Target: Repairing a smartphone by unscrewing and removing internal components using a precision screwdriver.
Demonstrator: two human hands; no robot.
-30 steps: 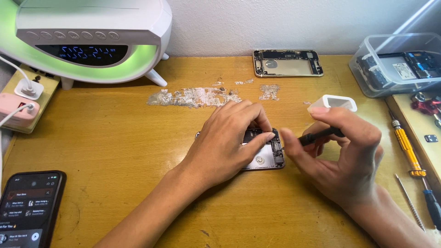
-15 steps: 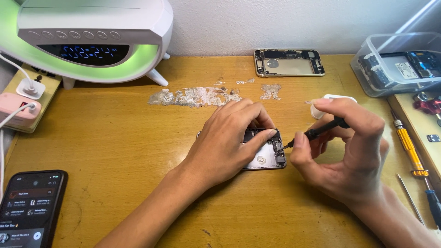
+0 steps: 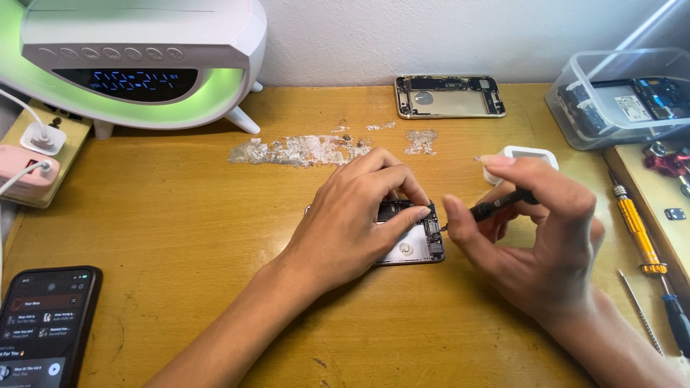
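Both hands closed — left point(image 3: 352, 215) hides opened phone point(image 3: 413, 244) | right point(image 3: 535, 237) pinches tool point(image 3: 496, 207)

Two bare arms come up from the bottom edge. There are no sleeves on them. The left hand point(image 3: 345, 230) has no glove, no ring and no watch. The right hand point(image 3: 539, 244) is bare too, with no ring and no band on the wrist. The fingernails are short and plain, with no paint on them. The fingers are long and thin. No other part of the person shows.
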